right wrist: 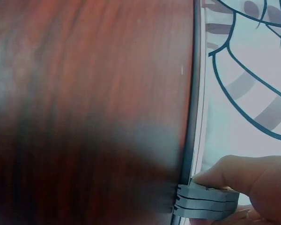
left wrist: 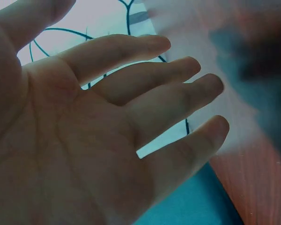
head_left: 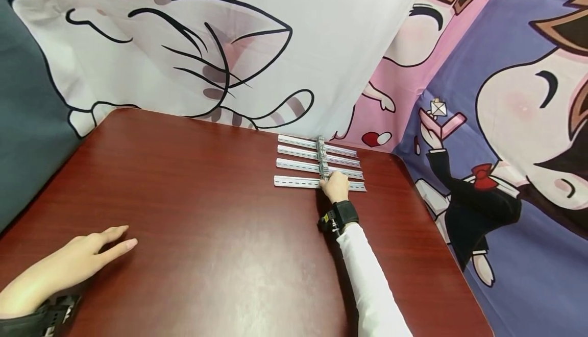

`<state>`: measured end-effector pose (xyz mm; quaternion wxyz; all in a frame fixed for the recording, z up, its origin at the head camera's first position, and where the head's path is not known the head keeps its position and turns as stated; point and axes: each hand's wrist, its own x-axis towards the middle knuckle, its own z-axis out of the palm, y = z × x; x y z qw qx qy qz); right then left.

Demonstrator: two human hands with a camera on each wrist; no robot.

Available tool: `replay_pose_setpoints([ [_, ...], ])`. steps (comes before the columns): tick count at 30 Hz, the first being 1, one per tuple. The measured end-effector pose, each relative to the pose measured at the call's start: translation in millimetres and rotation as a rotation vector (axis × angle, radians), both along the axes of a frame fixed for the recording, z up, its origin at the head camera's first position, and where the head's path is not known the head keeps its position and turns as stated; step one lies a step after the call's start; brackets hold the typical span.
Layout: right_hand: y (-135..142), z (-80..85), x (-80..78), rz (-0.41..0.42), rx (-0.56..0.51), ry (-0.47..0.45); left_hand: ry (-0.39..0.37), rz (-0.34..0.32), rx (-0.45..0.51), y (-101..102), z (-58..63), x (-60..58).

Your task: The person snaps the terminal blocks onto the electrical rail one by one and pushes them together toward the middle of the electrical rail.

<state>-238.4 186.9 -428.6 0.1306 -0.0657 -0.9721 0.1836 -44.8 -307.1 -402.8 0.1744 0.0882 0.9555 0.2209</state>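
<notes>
Several slotted silver metal rails (head_left: pixel 297 181) lie side by side at the table's back right. A row of small grey terminal blocks (head_left: pixel 321 154) runs across them, near their middle. My right hand (head_left: pixel 337 187) is at the near end of this row, over the nearest rail. In the right wrist view its thumb and fingers pinch a grey, layered stack of terminal blocks (right wrist: pixel 206 202). My left hand (head_left: pixel 82 260) is held over the table's front left, fingers extended and spread. Its palm shows bare in the left wrist view.
The reddish-brown table (head_left: pixel 206 199) has rounded back corners. Behind it hangs a white cloth (head_left: pixel 349 46) with a cartoon cat, and a purple cartoon cloth (head_left: pixel 542 286) hangs along the right. A black wrist strap (head_left: pixel 345 213) is on my right wrist.
</notes>
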Motion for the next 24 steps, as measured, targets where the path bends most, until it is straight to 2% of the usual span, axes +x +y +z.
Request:
replay_pose_setpoints([
  [2, -1.4, -0.3, -5.0, -0.008, -0.016, -0.002, -0.003, -0.013, 0.000, 0.2, 1.3, -4.5],
  [6, -4.2, 0.9, -12.5, -0.014, -0.031, 0.001, 0.039, -0.047, 0.008, 8.6, 7.6, -18.7],
  [11, -14.2, 0.3, -19.6, -0.004, -0.051, -0.001, 0.104, -0.061, 0.022, 27.1, 18.9, -34.4],
  [14, -20.1, -1.9, -22.1, -0.008, -0.059, -0.010, 0.115, -0.071, 0.034, 38.0, 24.4, -42.6],
  [17, -21.0, -5.3, -20.8, -0.009, -0.062, 0.003, 0.116, -0.111, 0.045, 49.9, 28.4, -55.3],
  [21, -21.9, -8.7, -15.9, 0.012, -0.040, 0.004, 0.103, -0.203, 0.044, 62.1, 35.6, -83.1],
  [24, -20.1, -1.2, -6.8, -0.016, 0.011, -0.058, 0.114, -0.254, 0.048, 74.5, 42.9, -116.7],
])
